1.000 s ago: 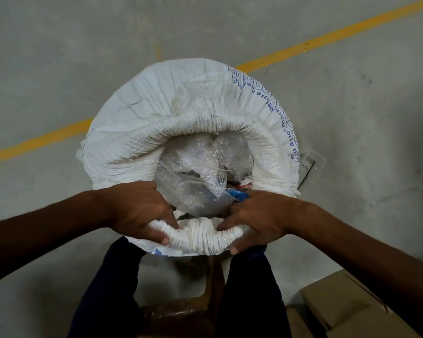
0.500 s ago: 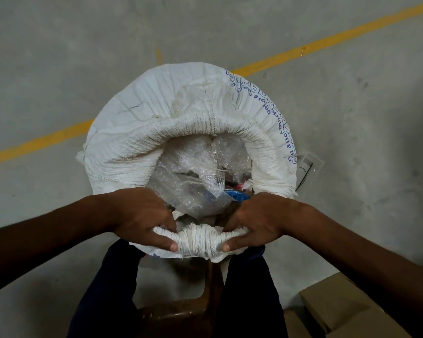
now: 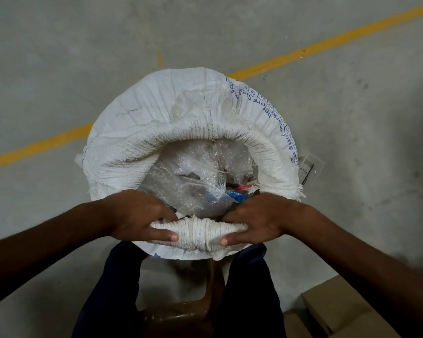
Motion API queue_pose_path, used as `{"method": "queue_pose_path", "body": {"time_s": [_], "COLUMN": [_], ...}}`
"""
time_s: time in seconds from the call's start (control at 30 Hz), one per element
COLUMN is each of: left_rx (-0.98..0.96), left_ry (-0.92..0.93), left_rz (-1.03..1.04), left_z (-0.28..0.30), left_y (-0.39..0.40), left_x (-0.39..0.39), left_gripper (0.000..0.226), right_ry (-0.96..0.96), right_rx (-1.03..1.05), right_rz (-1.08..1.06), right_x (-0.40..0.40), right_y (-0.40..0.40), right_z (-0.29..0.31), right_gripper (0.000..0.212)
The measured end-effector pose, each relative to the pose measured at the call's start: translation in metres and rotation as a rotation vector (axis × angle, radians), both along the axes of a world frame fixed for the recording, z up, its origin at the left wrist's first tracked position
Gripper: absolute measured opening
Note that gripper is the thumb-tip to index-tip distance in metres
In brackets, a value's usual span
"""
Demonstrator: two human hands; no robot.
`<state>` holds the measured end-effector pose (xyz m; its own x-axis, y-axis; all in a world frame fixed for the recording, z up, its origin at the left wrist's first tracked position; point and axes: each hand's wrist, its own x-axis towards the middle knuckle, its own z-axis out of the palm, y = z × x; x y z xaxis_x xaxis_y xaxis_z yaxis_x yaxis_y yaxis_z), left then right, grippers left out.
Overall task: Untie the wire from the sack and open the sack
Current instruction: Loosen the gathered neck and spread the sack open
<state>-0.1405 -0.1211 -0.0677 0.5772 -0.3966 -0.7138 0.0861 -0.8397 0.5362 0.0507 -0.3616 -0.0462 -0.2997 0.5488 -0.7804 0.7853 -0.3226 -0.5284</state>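
Observation:
A white woven sack point(image 3: 156, 111) with blue print stands on the floor in front of me, its mouth open and its rim rolled down into a thick ring. Bubble wrap point(image 3: 188, 176) and a blue scrap fill the inside. My left hand point(image 3: 137, 215) and my right hand point(image 3: 259, 218) both grip the near part of the rolled rim point(image 3: 198, 232), thumbs inside, fingers underneath. A thin dark wire point(image 3: 307, 175) lies on the floor by a clear plastic piece, just right of the sack.
The grey concrete floor carries a yellow painted line point(image 3: 327, 47) running diagonally behind the sack. Cardboard boxes point(image 3: 340, 311) sit at the lower right. A brown stool point(image 3: 181, 315) shows between my legs, in dark trousers.
My hands have slid closer together along the near rim, bunching the roll between them. The sack sits slightly lower in view.

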Motion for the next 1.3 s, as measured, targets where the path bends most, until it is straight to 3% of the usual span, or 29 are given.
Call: {"method": "queue_pose_path", "body": {"time_s": [0.13, 0.23, 0.4, 0.57, 0.7, 0.83, 0.97, 1.17, 1.3], "left_rx": [0.043, 0.075, 0.143, 0.188, 0.263, 0.34, 0.427, 0.409, 0.413], "left_ry": [-0.09, -0.17, -0.288, -0.39, -0.423, -0.474, -0.49, -0.523, -0.527], "left_rz": [0.175, 0.335, 0.67, 0.878, 0.998, 0.985, 0.915, 0.889, 0.864], "left_z": [-0.002, 0.0, 0.002, -0.003, 0.0, 0.009, 0.016, 0.03, 0.035], "left_y": [0.003, 0.005, 0.006, 0.022, 0.031, 0.032, 0.038, 0.052, 0.058], "left_x": [0.005, 0.011, 0.026, 0.052, 0.075, 0.083, 0.082, 0.085, 0.088], "left_gripper": [0.088, 0.076, 0.085, 0.108, 0.108, 0.111, 0.109, 0.12, 0.124], "right_ry": [-0.083, -0.213, -0.343, -0.452, -0.475, -0.441, -0.448, -0.438, -0.443], "right_rx": [0.12, 0.279, 0.552, 0.498, 0.503, 0.544, 0.548, 0.488, 0.5], "right_rz": [-0.075, -0.151, -0.555, -0.772, -0.838, -0.89, -0.814, -0.7, -0.654], "right_x": [0.004, 0.005, 0.006, 0.027, 0.05, 0.062, 0.074, 0.089, 0.094], "right_y": [-0.002, 0.001, 0.007, 0.03, 0.049, 0.056, 0.052, 0.048, 0.049], "right_z": [-0.009, -0.015, -0.031, -0.029, -0.019, -0.01, -0.004, 0.011, 0.013], "right_gripper": [0.078, 0.065, 0.027, 0.055, 0.071, 0.082, 0.09, 0.117, 0.122]}}
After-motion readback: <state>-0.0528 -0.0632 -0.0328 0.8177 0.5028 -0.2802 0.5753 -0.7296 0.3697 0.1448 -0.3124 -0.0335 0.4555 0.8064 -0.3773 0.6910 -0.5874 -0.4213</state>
